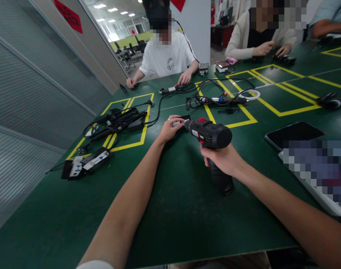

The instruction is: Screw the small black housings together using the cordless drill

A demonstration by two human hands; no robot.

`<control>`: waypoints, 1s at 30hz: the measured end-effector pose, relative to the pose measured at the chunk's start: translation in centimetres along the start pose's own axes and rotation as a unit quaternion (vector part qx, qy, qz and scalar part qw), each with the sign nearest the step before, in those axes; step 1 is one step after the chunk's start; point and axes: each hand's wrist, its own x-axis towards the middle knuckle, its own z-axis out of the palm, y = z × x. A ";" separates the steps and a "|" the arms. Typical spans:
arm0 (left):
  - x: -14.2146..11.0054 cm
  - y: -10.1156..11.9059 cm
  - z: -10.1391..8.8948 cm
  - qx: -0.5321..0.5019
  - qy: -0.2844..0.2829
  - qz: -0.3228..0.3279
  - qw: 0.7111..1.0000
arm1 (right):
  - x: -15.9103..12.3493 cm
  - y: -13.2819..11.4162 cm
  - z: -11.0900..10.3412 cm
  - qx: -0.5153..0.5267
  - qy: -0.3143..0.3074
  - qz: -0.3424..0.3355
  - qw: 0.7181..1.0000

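Observation:
My right hand (pixel 219 157) is wrapped round the grip of a black cordless drill (pixel 208 132) with red buttons. The drill is held level, its chuck pointing left and away from me. My left hand (pixel 171 129) has its fingers closed on a small black and silver piece (pixel 176 123) right at the drill's tip; what kind of piece it is I cannot make out. The tip of the bit is hidden by the fingers. A black flat part (pixel 186 117) shows just behind the chuck, low over the green table (pixel 176 209).
Black cables and adapters (pixel 122 123) lie in a pile at the left, with a black and white box (pixel 96 160) nearer me. A corded screwdriver (pixel 223 100) lies beyond the drill. A phone (pixel 295 135) and a tablet-like device (pixel 316 183) are at the right. Other people sit across the table.

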 end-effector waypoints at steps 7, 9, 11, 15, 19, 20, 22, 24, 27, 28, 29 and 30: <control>-0.1 0.1 -0.1 0.001 -0.003 -0.002 1.000 | -0.1 -0.2 0.0 0.007 -0.001 0.008 1.000; -0.1 0.1 -0.1 0.002 -0.003 0.000 1.000 | -0.1 -0.3 0.0 0.005 0.001 0.009 1.000; -0.1 0.0 0.0 -0.001 -0.001 0.004 1.000 | -0.1 -0.4 0.0 0.000 0.001 0.012 1.000; -0.1 -0.1 0.0 -0.006 0.000 0.005 1.000 | -0.1 -0.3 0.0 -0.004 0.000 0.013 1.000; -0.1 0.0 0.0 -0.008 0.000 0.002 1.000 | 0.0 -0.1 0.1 0.001 0.000 0.008 1.000; -0.1 0.1 0.0 -0.007 0.000 0.002 1.000 | 0.0 -0.1 0.1 0.002 0.000 0.007 1.000; -0.1 0.1 0.0 -0.006 0.000 0.002 1.000 | 0.0 -0.1 0.1 0.007 0.001 0.005 1.000; -0.1 0.1 0.0 -0.005 0.000 0.000 1.000 | 0.0 -0.3 0.1 0.013 0.002 0.002 1.000; -0.1 0.0 0.0 -0.003 0.002 0.000 1.000 | -0.1 -0.6 0.1 0.012 0.003 0.007 1.000; -0.1 0.0 0.0 -0.002 0.003 0.001 1.000 | -0.1 -0.6 0.1 0.011 0.004 0.009 1.000; -0.1 0.0 0.0 -0.002 0.002 0.001 1.000 | -0.1 -0.6 0.1 0.011 0.005 0.010 1.000; -0.1 0.0 0.0 -0.001 0.002 0.001 1.000 | -0.1 -0.6 0.1 0.011 0.007 0.010 1.000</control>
